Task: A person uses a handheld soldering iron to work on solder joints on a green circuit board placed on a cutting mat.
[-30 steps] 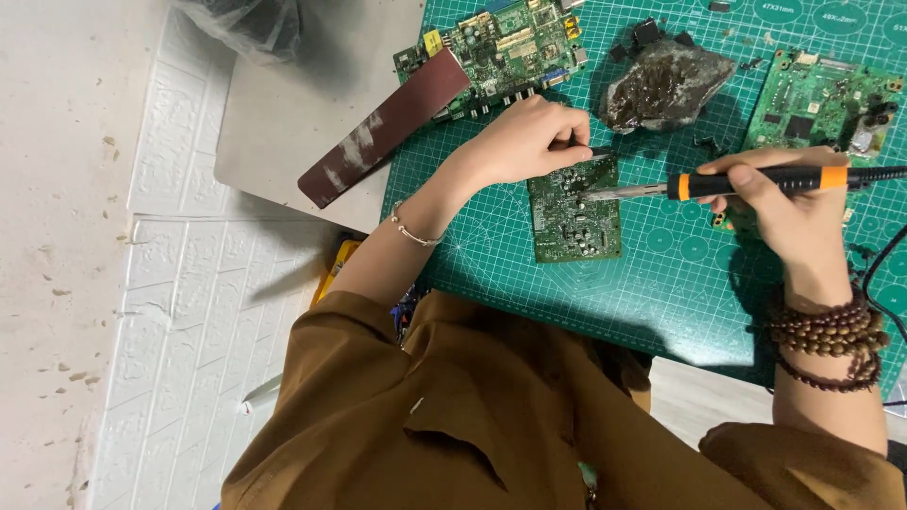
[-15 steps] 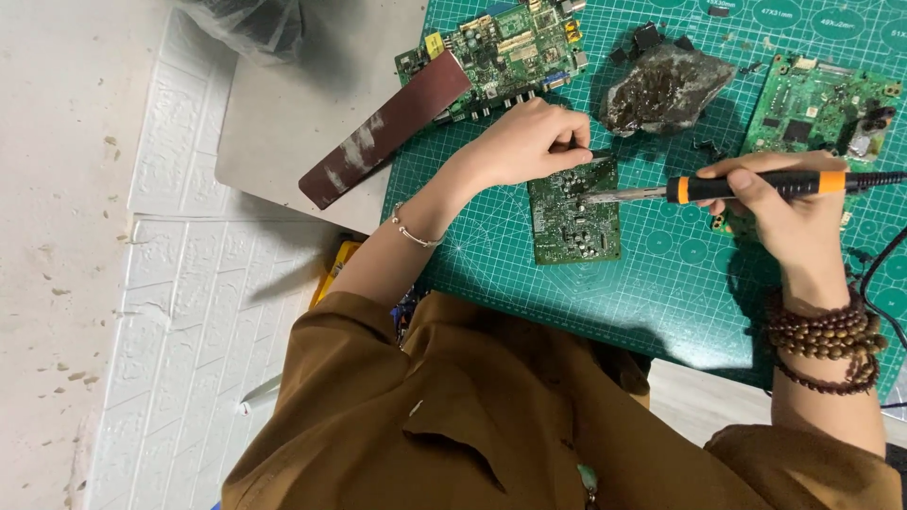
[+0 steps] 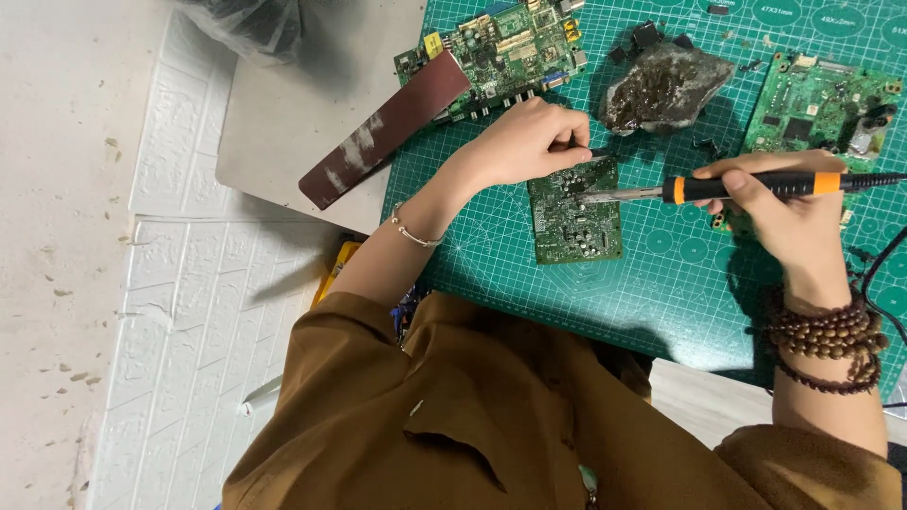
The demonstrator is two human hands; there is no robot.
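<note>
1. The small circuit board lies on the green cutting mat, near its middle.
2. The right hand is closed around the soldering iron, its tip on the board's far edge.
3. The left hand pinches a small dark tool at that edge.
4. This looks like desoldering in progress; the next move likely calls for steady heat and a careful lift.

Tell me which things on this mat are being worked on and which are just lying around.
In use:
small circuit board, steadied by the left hand
soldering iron, held in the right hand, tip on that board

Lying about:
big circuit board
right circuit board
dark lump
brown strip
</note>
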